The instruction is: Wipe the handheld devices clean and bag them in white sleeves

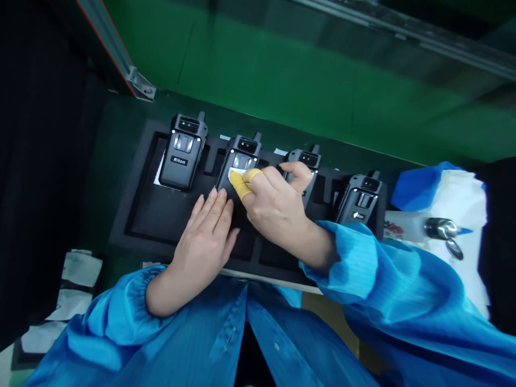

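Handheld radio [244, 161] number two from the left, back side up, is the one getting all the attention, lying in the dark foam tray [139, 245] between two others. Nearest is the person's blue coat [177, 355], with some white packets [80, 269] off to the near left. Left hand [201, 250] is laid out flat, fingers close together and thumb a bit apart, fingertips at the near end of that radio, so I'd guess it's steadying things. Right hand [274, 207] comes in from the right with yellow finger covers [239, 186] on, thumb and finger pinching a small white piece [235, 171] right on the radio's back, just below the shiny plate. Looks to me like a wiping or rubbing step, though I can't tell if the piece is cloth or paper. Working along the casing would call for light pressure, the pinch kept snug and the left fingers clear of the edge. Over to the right, a silver-capped bottle [441, 228] sits on white material [459, 204]. The left radio [179, 172] reads "Riton", the third radio [308, 159] is partly hidden by the right hand, and the fourth radio [358, 201] is farther right. Green panel [282, 80] and metal rail [403, 35] at the far side.
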A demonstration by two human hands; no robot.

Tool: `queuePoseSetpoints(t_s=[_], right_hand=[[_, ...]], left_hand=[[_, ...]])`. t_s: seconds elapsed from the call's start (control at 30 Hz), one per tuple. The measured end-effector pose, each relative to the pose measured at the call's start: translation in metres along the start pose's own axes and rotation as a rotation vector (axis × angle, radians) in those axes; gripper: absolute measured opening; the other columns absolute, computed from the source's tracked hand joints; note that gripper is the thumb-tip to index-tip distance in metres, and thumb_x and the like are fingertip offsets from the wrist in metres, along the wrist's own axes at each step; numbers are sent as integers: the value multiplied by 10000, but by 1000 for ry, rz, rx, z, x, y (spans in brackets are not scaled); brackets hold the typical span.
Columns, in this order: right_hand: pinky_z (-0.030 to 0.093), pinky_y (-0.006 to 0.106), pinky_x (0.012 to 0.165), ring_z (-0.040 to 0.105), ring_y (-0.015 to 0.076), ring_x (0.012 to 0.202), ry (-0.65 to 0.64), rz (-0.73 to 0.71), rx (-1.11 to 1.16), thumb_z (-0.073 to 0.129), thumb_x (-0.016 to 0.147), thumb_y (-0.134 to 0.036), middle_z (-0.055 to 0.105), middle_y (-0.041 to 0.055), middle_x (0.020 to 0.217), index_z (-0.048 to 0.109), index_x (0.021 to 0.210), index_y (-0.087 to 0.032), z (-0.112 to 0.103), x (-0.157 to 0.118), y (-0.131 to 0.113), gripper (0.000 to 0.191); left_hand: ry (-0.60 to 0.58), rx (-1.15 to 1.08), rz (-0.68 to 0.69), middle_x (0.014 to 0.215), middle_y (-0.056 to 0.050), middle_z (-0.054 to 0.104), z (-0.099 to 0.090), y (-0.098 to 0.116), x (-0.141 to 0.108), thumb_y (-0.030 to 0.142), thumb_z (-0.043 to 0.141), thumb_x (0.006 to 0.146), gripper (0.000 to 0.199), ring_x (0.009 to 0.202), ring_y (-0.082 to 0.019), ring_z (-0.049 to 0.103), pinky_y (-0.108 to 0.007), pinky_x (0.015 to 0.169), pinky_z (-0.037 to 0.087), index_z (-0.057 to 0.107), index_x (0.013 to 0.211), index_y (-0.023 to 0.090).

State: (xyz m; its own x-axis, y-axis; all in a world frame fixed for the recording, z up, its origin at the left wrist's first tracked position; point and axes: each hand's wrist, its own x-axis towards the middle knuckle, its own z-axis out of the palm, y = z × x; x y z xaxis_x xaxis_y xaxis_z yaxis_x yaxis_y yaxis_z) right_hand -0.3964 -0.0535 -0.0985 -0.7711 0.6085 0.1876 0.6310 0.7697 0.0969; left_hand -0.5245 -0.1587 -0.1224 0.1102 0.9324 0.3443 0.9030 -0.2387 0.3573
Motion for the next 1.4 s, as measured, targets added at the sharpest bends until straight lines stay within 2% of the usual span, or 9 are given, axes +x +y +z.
queuePoseSetpoints(t_s=[0.2, 0.37, 0.57, 0.67, 0.8, 0.97, 1.13, 1.27, 1.4], right_hand=[[182, 413, 899, 408, 162, 821, 144, 9, -118, 421, 864, -40, 601, 17, 786, 632, 666, -202, 3, -21, 1, 332], [184, 396, 892, 420, 152, 808, 138, 50, -165, 429, 861, -48, 607, 5, 776, 621, 659, -197, 5, -28, 0, 316], [220, 429, 858, 467, 171, 807, 100, 248, -121, 399, 868, -104, 596, 37, 778, 673, 718, -197, -5, -28, 27, 326], [222, 473, 845, 492, 205, 828, 113, 294, -31, 391, 854, -132, 591, 53, 782, 710, 818, -216, -15, -15, 41, 332], [226, 496, 840, 497, 215, 841, 160, 230, 28, 384, 858, -173, 620, 69, 839, 718, 881, -228, -19, 17, 46, 340], [220, 491, 889, 486, 204, 910, 139, 106, 86, 370, 869, -142, 617, 60, 963, 707, 902, -229, -7, 70, 32, 350], [209, 490, 949, 460, 188, 959, 45, 9, 103, 344, 912, -139, 606, 47, 996, 701, 897, -222, 6, 113, 9, 366], [194, 470, 959, 440, 180, 946, -27, -53, 101, 310, 952, -165, 598, 46, 993, 691, 849, -217, 10, 124, -4, 398], [190, 452, 969, 444, 162, 912, -69, -146, 96, 298, 962, -166, 609, 17, 951, 698, 831, -251, 9, 116, 0, 429]], left_hand=[[8, -1, 11, 1334, -249, 576, 0, 0, 0, 189, 511, 924, 369, 1296, -331, 515, -522, 1081, 426, 540, 1255, 27], [19, -1, 27, 1331, -256, 575, 1, -2, -2, 184, 518, 919, 381, 1297, -342, 511, -534, 1071, 433, 527, 1266, 27], [53, -30, 41, 1333, -247, 577, 1, -1, -3, 196, 525, 921, 410, 1297, -345, 511, -544, 1055, 449, 494, 1302, 50], [43, -56, 35, 1320, -242, 589, -7, -4, 0, 220, 520, 929, 399, 1283, -331, 529, -535, 1054, 456, 505, 1289, 48], [89, 13, -13, 1285, -232, 618, -24, -22, 4, 235, 545, 923, 374, 1259, -333, 552, -550, 1063, 443, 543, 1247, 49], [120, 126, -101, 1283, -228, 621, -30, -46, 1, 249, 543, 925, 371, 1249, -354, 556, -579, 1051, 436, 557, 1245, 61], [132, 113, -125, 1282, -214, 626, -24, -49, -3, 221, 536, 924, 363, 1244, -335, 565, -555, 1042, 457, 553, 1256, 76], [119, 117, -123, 1268, -206, 638, -25, -47, -3, 214, 542, 923, 342, 1235, -330, 573, -542, 1038, 469, 563, 1231, 67], [111, 118, -129, 1257, -201, 646, -28, -47, -2, 209, 522, 932, 319, 1216, -327, 589, -530, 1025, 485, 573, 1208, 56]])
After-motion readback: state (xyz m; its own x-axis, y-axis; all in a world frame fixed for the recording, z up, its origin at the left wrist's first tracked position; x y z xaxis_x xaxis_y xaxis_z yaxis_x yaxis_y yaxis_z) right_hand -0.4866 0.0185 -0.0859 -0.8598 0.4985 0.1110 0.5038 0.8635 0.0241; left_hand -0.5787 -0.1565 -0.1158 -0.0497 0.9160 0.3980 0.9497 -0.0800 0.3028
